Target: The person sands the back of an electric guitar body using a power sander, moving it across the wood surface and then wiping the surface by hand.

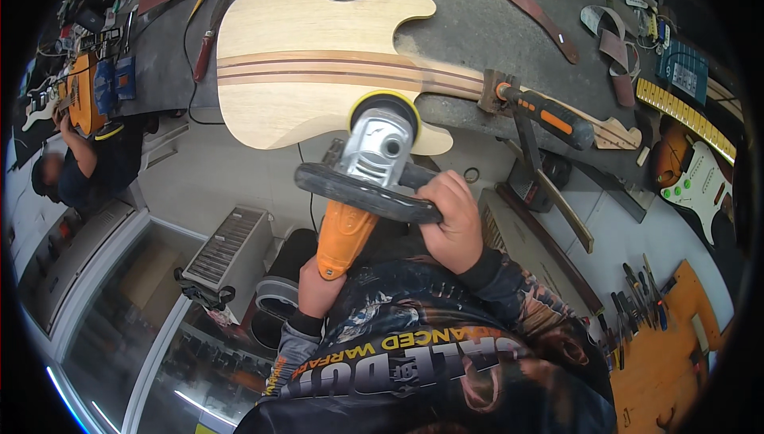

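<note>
An orange and silver rotary sander-polisher [348, 236] with a black loop handle is in both my hands. Its yellow-rimmed round pad lies over the near edge of a pale wooden guitar body [310, 28], by the lower cutaway. My right hand [452, 215] is closed round the right end of the black handle. At the rear of the orange housing, my left hand [317, 289] grips the tool; its fingers are mostly hidden behind it. Dark stripes run along the guitar body into its neck. A bar clamp with a black and orange handle [553, 118] crosses the neck.
The dark workbench [477, 44] holds a red-handled file [204, 56], sanding strips [617, 48] and small tools. A white-plated guitar body [700, 191] stands at right. Near the left edge, another person [87, 159] handles an orange guitar [83, 95]. A grey case [227, 247] stands below.
</note>
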A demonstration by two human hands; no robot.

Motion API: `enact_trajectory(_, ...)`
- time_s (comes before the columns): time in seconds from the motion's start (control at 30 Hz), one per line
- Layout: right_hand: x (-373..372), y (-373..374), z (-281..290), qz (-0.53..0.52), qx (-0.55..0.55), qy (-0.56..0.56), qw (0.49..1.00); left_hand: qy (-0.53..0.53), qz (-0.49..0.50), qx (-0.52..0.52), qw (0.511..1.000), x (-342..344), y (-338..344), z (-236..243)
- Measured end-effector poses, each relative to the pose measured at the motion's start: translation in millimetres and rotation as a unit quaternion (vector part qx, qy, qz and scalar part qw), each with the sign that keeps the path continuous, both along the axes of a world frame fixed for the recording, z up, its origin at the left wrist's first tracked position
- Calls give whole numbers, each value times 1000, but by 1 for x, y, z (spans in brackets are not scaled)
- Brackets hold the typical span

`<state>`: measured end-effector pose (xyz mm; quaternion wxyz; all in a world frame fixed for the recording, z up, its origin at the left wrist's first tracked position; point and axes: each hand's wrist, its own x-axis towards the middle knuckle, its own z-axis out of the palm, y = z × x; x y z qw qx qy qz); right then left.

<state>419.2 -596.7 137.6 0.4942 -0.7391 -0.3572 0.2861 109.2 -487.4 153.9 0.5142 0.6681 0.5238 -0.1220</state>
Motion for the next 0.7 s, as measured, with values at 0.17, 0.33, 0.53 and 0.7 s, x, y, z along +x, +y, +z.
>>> enact_trajectory(0.17, 4, 32, -3, 31, 16, 5, 999, 8, 34, 26, 999, -1, 3, -4)
enact_trajectory(0.33, 6, 8, 1, 16, -1, 4, 1000, 6, 18, 21, 1000, 3, 1, 0)
enact_trajectory(0.53, 2, -18, 5, -13, -8, 14, 1000, -1, -38, 16, 999, 4, -3, 2)
enact_trajectory(0.7, 1, 11, -1, 8, 8, 12, 1000, 6, -3, 21, 1000, 1, 3, 0)
